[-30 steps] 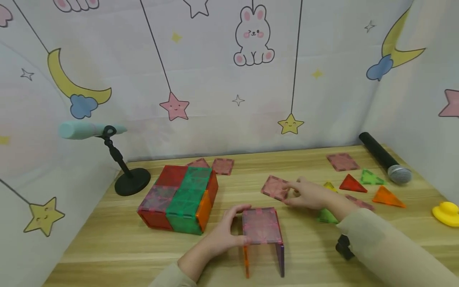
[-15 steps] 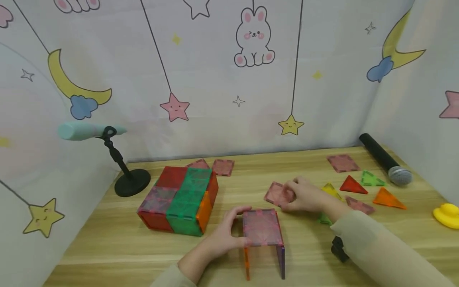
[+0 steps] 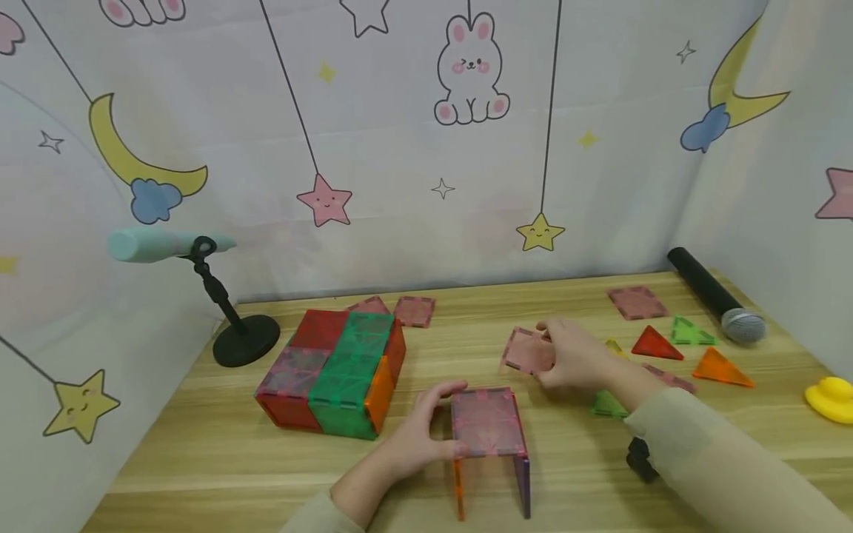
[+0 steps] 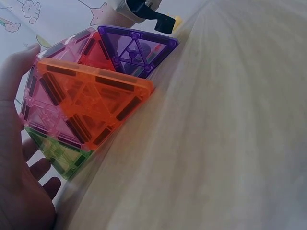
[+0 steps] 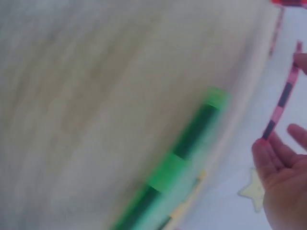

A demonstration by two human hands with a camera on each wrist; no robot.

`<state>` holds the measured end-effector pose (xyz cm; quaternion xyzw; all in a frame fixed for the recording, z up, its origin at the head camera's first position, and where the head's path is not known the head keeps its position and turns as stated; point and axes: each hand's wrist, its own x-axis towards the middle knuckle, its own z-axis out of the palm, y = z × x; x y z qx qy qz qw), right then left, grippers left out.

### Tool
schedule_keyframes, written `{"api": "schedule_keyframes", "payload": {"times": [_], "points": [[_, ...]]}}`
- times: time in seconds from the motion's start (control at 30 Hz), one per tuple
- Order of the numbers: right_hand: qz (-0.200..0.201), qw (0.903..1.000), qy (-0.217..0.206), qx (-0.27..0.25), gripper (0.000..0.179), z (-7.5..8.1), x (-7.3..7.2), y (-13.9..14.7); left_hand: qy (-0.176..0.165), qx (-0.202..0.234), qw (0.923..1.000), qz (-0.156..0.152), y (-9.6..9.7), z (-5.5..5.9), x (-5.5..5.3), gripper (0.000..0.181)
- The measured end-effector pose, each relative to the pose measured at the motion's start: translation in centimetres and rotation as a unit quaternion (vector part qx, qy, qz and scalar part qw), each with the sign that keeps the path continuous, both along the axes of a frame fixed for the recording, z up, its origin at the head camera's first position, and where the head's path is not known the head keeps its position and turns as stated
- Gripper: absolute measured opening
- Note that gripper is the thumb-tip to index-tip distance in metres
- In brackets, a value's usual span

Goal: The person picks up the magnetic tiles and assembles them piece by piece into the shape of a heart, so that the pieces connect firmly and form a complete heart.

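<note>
Pink tile (image 3: 523,351): translucent square, dark strips along its edges. Small structure (image 3: 489,437): pink top (image 3: 486,418) with orange triangle (image 4: 93,103), purple triangle (image 4: 136,50) and green triangle (image 4: 56,152) as sides. Surface: wood-grain tabletop (image 3: 266,474). Room: white backdrop (image 3: 400,126), cartoon-printed. Right hand (image 3: 574,357) pinches the pink tile by its edges, beyond and right of the structure. Left hand (image 3: 416,438) holds the structure's left side, thumb and forefinger well apart.
</note>
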<state>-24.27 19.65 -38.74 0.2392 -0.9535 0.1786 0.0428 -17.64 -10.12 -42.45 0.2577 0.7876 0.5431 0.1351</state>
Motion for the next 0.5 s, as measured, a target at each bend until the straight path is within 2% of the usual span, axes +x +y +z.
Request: {"api": "schedule_keyframes", "payload": {"times": [0.07,0.17,0.3,0.37,0.5], "points": [[0.014,0.9997,0.015,-0.012,0.074,0.8,0.6,0.1,0.006,0.010,0.9999,-0.006,0.0,0.0,0.0,0.076],[0.053,0.9971,0.054,-0.008,0.074,2.4,1.9,-0.5,0.038,0.048,0.9980,-0.009,-0.1,0.3,-0.1,0.070],[0.121,0.9861,0.114,0.004,0.076,4.1,4.2,-1.9,0.083,0.115,0.9898,0.018,0.1,1.2,0.2,0.059],[0.150,0.9810,0.123,0.009,0.077,4.5,5.3,-2.6,0.078,0.141,0.9860,0.042,0.3,1.8,0.4,0.055],[0.191,0.9735,0.124,0.013,0.079,4.8,6.9,-3.9,0.031,0.172,0.9809,0.084,1.0,2.9,1.0,0.045]]}}
